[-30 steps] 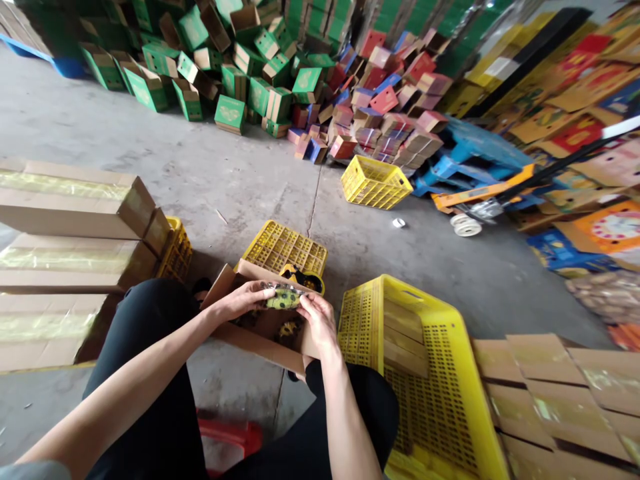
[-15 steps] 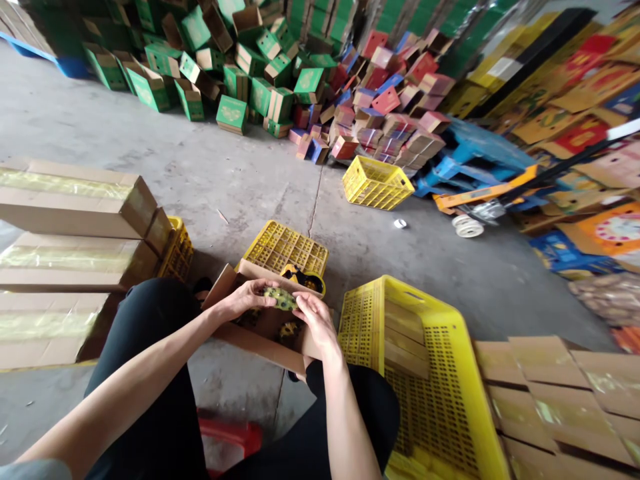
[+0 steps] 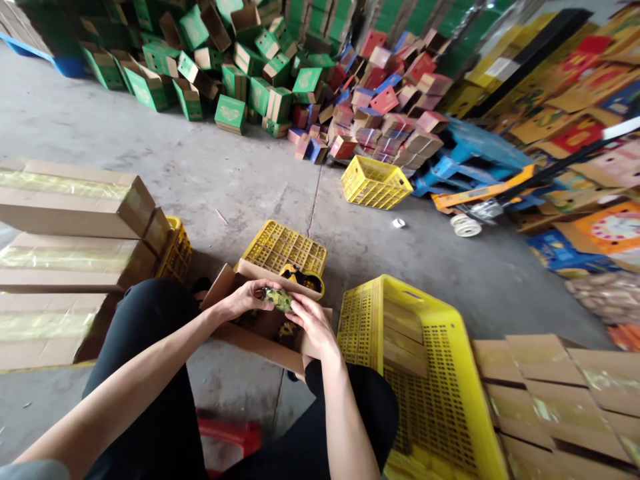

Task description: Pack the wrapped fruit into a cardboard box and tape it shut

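Observation:
My left hand (image 3: 251, 297) and my right hand (image 3: 310, 317) hold a small oblong piece, mottled green and yellow with dark spots (image 3: 278, 299), between their fingertips; its kind I cannot make out. Both hands are over an open cardboard box (image 3: 265, 343) that sits between my knees. Inside the box lie a few dark-and-yellow pieces (image 3: 287, 331), partly hidden by my hands and the flaps. Just behind the box's far flap, a yellow-and-black object with a round yellow rim (image 3: 301, 276) rests by an upturned yellow crate (image 3: 285, 245).
To my right stands a large yellow crate (image 3: 463, 393) with flat cardboard inside, beside brown cartons (image 3: 545, 393). Taped cartons (image 3: 65, 260) are stacked at my left. Farther off are a small yellow crate (image 3: 376, 183), a pallet jack (image 3: 483, 197) and piled green boxes (image 3: 231, 112).
The mottled piece has turned slightly and shifted a little left in my fingers. My right hand has moved slightly left with it.

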Available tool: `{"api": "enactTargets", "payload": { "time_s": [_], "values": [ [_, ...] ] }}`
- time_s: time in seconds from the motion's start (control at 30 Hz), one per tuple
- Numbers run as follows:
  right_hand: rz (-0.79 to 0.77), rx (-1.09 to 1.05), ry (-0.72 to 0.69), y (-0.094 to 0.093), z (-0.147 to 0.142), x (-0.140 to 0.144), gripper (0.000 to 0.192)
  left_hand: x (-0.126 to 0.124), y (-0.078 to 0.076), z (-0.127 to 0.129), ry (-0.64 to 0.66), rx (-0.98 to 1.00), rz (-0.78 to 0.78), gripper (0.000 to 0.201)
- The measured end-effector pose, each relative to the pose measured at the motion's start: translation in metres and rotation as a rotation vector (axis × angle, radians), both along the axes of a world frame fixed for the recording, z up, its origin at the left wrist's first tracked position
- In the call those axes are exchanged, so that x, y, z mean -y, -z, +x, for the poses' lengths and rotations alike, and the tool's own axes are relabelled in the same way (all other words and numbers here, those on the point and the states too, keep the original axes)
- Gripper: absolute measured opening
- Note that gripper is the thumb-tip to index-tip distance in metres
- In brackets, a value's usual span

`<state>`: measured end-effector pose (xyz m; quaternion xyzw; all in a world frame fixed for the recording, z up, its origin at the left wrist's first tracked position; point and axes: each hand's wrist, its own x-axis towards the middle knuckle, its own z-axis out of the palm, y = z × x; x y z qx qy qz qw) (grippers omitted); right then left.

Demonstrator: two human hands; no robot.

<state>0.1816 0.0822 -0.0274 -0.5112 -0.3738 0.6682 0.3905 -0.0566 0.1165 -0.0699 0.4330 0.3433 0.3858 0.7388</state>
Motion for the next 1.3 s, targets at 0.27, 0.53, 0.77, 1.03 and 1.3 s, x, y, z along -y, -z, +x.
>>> {"api": "enactTargets", "payload": {
  "time_s": [0.27, 0.53, 0.77, 1.03, 1.3],
  "values": [
    [0.025, 0.059, -0.017, -0.004, 0.005, -0.002, 0.050, -0.002, -0.002, 0.000, -0.020, -0.019, 0.039, 0.078],
    [0.160, 0.135, -0.010, -0.001, 0.011, -0.002, 0.041, -0.005, 0.000, -0.006, -0.059, 0.109, -0.355, 0.068],
    [0.163, 0.181, -0.074, -0.003, 0.007, -0.001, 0.040, 0.000, -0.008, -0.003, 0.015, -0.005, -0.295, 0.061],
    [0.064, 0.031, -0.023, -0.008, 0.004, -0.001, 0.053, 0.001, 0.001, -0.002, 0.016, -0.025, -0.206, 0.062],
    [0.132, 0.179, 0.015, -0.005, 0.006, -0.004, 0.044, 0.002, -0.004, -0.001, 0.013, -0.032, -0.078, 0.059]
  ]
}}
